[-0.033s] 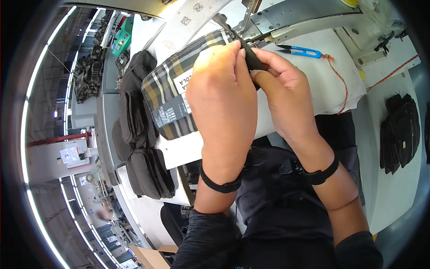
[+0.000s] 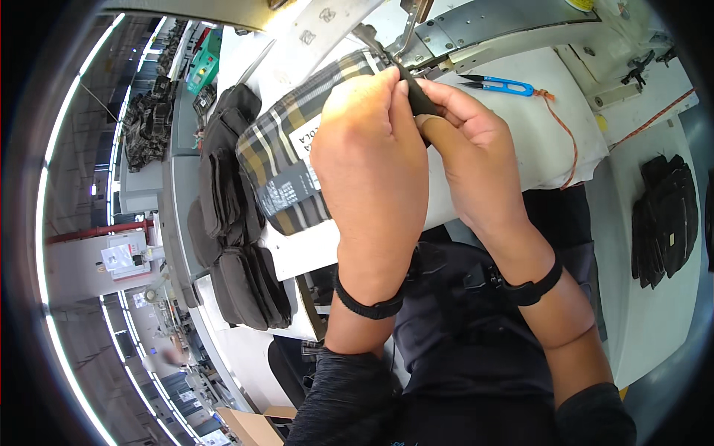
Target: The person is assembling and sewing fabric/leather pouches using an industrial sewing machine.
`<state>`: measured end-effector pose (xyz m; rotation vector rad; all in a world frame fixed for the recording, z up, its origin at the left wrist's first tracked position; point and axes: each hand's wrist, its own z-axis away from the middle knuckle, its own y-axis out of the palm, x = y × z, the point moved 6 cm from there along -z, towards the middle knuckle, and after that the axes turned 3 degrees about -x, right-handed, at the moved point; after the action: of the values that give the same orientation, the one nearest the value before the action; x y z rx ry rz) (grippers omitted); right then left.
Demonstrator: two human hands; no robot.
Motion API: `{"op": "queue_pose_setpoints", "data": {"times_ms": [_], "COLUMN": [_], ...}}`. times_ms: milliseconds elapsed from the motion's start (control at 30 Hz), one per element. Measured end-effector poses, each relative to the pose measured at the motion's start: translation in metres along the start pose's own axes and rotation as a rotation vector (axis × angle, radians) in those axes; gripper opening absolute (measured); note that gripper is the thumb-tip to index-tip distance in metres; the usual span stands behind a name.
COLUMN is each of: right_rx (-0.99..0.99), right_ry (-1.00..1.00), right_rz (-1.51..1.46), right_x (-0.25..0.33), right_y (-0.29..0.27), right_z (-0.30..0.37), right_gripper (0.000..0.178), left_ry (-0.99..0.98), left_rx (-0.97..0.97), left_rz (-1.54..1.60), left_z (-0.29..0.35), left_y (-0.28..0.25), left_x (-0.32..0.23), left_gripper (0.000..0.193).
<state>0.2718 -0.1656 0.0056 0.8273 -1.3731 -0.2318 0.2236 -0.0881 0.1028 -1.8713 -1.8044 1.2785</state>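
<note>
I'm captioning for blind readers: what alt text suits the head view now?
A person's left hand and right hand pinch a dark fabric piece at a sewing machine, beside plaid fabric. Blue snips lie to the right; stacks of dark cloth sit at left.

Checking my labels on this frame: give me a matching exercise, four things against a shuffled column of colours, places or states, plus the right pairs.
Things:
1. Snips
2. Narrow dark cloth
3. Checked cloth
4. Cord

Descriptions:
A. Plain orange
B. Bears a white label
C. Blue and black, lying right of the hands
D. Pinched by the left hand and right hand

Pairs: 1-C, 2-D, 3-B, 4-A
</note>
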Motion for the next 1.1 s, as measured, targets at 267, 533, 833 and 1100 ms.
{"op": "queue_pose_setpoints", "data": {"times_ms": [267,533,833,1100], "right_rx": [0.027,-0.096,0.021,-0.073], "right_ry": [-0.005,-0.513,-0.241,-0.331], "right_rz": [-0.018,0.575,0.323,0.406], "right_x": [0.007,0.012,0.012,0.02], "right_y": [-0.004,-0.015,-0.018,-0.011], "right_z": [-0.003,0.011,0.023,0.024], "right_gripper": [0.036,0.034,0.034,0.032], "left_ry": [0.111,0.333,0.249,-0.313], "left_rx": [0.03,0.036,0.1,0.273], "left_rz": [-0.074,-0.043,0.087,0.664], "left_z": [0.013,0.017,0.023,0.013], "left_y": [-0.002,-0.011,-0.012,-0.002], "left_x": [-0.006,0.011,0.016,0.059], "left_gripper": [0.019,0.03,0.022,0.02]}}
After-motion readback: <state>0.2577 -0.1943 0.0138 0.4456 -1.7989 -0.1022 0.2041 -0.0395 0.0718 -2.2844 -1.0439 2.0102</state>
